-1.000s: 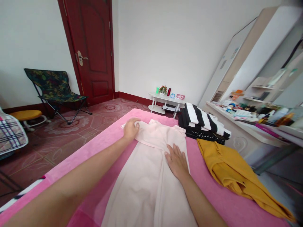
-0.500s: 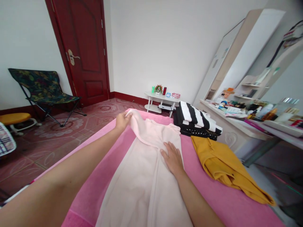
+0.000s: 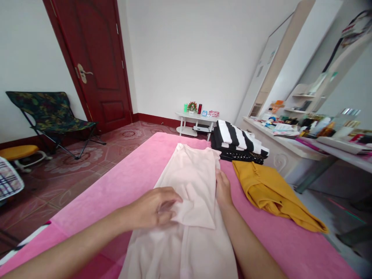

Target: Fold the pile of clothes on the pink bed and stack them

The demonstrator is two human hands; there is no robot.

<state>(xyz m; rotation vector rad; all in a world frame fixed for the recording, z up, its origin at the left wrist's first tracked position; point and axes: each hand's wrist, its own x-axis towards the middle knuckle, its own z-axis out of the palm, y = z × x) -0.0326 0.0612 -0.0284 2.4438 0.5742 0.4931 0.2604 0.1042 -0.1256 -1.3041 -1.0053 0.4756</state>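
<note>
A pale pink long-sleeved garment [image 3: 200, 162] lies lengthwise in front of me, with its sleeve folded across the body. My left hand [image 3: 159, 205] is closed on the sleeve's end near the middle of the garment, thumb and fingers pinching the cloth; it is slightly blurred. Along the garment's right edge rests my right hand [image 3: 223, 189], its fingers stretched out against the cloth and not gripping it. The lower part of the garment runs out of view at the bottom.
A pink bedspread [image 3: 122, 174] lies beneath. To the right are a mustard-yellow garment [image 3: 270, 193] and a stack of folded black and white clothes [image 3: 241, 141]. Beyond stand a small white table [image 3: 194, 116], a cluttered dressing table [image 3: 290, 143] and a camouflage folding chair [image 3: 52, 112].
My left hand has brought the sleeve from the far left inward and toward me, over the garment's body. My right hand has shifted from the garment's top to its right edge.
</note>
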